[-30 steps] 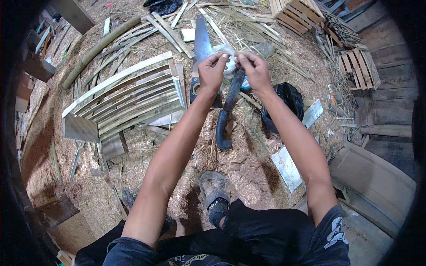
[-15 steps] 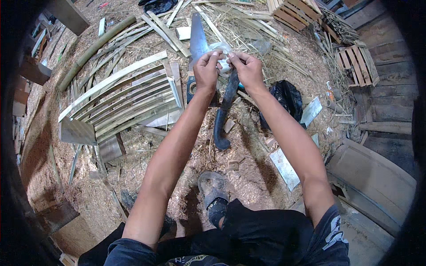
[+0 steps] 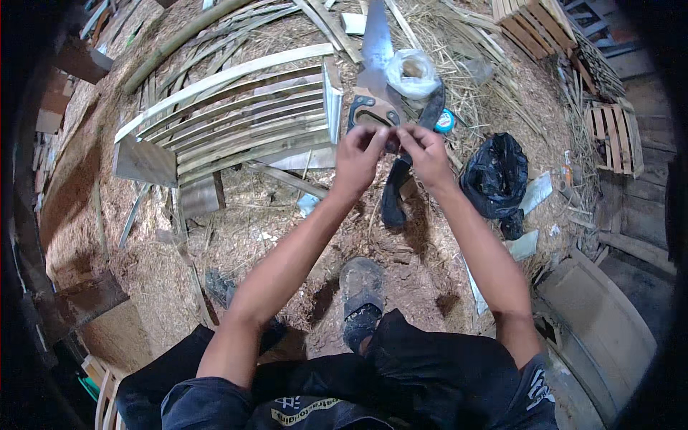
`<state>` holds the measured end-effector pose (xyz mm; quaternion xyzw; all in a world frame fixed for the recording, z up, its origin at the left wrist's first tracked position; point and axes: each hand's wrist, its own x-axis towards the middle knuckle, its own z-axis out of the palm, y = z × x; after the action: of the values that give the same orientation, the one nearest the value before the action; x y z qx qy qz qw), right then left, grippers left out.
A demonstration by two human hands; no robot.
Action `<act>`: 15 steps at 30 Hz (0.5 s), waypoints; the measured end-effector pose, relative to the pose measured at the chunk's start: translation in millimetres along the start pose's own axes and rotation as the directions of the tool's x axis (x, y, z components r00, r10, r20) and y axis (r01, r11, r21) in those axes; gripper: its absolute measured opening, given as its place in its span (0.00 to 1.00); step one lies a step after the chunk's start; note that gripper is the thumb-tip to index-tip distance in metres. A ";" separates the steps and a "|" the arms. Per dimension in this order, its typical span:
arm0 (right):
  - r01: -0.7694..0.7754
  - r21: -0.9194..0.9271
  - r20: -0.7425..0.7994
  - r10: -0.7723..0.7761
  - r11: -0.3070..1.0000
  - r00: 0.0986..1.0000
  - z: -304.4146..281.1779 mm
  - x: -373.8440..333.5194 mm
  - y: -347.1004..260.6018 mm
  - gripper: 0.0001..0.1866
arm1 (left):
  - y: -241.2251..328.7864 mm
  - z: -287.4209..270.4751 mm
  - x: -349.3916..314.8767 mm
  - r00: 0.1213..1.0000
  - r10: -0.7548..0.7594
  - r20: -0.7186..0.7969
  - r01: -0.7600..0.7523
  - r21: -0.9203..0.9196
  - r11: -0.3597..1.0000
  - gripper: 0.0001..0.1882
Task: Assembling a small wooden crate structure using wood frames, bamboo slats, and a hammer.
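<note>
My left hand (image 3: 360, 159) and my right hand (image 3: 428, 156) meet fingertip to fingertip above the ground. Both are pinched closed; whatever sits between the fingers is too small to make out. Just beyond them lies a handsaw (image 3: 374, 100), its blade pointing away and its wooden handle near my left fingers. A clear plastic bag (image 3: 414, 77) with something brown inside rests beside the blade. Partly hidden under my right hand is a dark tool with a curved black handle (image 3: 393, 197). A small round container with a blue lid (image 3: 445, 120) sits right of it.
A slatted wooden crate (image 3: 244, 118) lies at left, with a long pole (image 3: 179, 43) and loose strips behind it. On the right are a black plastic bag (image 3: 494, 175) and more crates (image 3: 534, 29). Shavings cover the floor around my sandalled foot (image 3: 362, 290).
My hands have come nearer to me, still together. The clear plastic bag, earlier at my fingers, now lies beyond them. The view has shifted, so the surroundings sit further right and higher.
</note>
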<state>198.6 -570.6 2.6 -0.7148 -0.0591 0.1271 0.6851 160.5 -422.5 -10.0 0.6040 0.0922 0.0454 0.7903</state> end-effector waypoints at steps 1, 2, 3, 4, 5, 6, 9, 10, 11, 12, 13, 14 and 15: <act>-0.026 0.001 0.017 0.025 1.000 1.000 4.3 -4.2 1.8 0.12 | -1.8 -9.9 -8.6 1.000 0.011 0.001 -0.011 0.001 1.000 0.09; -0.007 0.010 0.036 0.007 1.000 0.999 8.4 -9.1 2.9 0.12 | -3.9 -20.6 -19.3 1.000 -0.007 -0.020 0.008 0.006 1.000 0.09; -0.035 -0.045 0.117 0.040 0.998 0.992 13.1 -12.4 3.4 0.11 | -5.6 -31.5 -28.2 0.999 -0.005 -0.040 0.004 -0.009 1.000 0.09; -0.050 -0.102 0.197 0.069 0.994 0.978 18.1 -13.9 3.5 0.11 | -6.5 -43.1 -34.2 0.999 -0.020 -0.051 0.020 0.008 1.000 0.09; -0.005 -0.081 0.237 0.024 0.997 0.971 24.8 -16.1 4.0 0.11 | -7.0 -55.5 -40.0 0.994 -0.070 -0.079 0.069 -0.015 0.997 0.10; 0.004 -0.134 0.232 0.027 0.991 0.972 34.4 -17.8 5.6 0.11 | -7.2 -67.1 -44.4 0.986 -0.128 -0.103 0.123 -0.046 0.991 0.10; 0.216 -0.348 0.329 -0.096 0.912 0.939 57.4 -21.9 8.5 0.11 | -3.6 -94.4 -53.5 0.956 -0.141 -0.257 0.142 -0.017 0.990 0.09; 0.191 -0.361 0.330 -0.066 0.913 0.942 64.6 -23.6 9.2 0.11 | -1.8 -97.1 -57.3 0.965 -0.105 -0.241 0.103 -0.023 0.994 0.09; 0.202 -0.396 0.320 -0.071 0.896 0.945 70.4 -24.2 9.3 0.11 | 0.6 -97.4 -59.0 0.962 -0.101 -0.255 0.108 0.013 0.994 0.09; 0.199 -0.443 0.302 -0.063 0.874 0.951 74.0 -24.4 8.8 0.11 | 3.1 -94.6 -58.6 0.959 -0.095 -0.265 0.111 0.046 0.993 0.09; 0.111 -0.344 0.238 -0.027 0.932 0.971 75.5 -25.2 7.7 0.11 | 5.3 -88.0 -56.4 0.967 -0.042 -0.250 0.067 0.092 0.994 0.09; 0.125 -0.346 0.230 -0.045 0.930 0.972 75.3 -25.0 6.1 0.11 | 7.5 -78.7 -52.6 0.974 -0.025 -0.227 0.045 0.085 0.995 0.09; 0.188 -0.278 0.147 -0.152 0.942 0.977 73.5 -25.1 4.4 0.11 | 9.4 -66.0 -48.5 0.976 -0.033 -0.214 0.054 0.094 0.994 0.09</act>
<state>154.8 -506.5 -1.4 -0.7906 -0.1808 0.1014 0.5761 100.2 -366.4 -13.2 0.6322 0.1913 0.0878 0.7457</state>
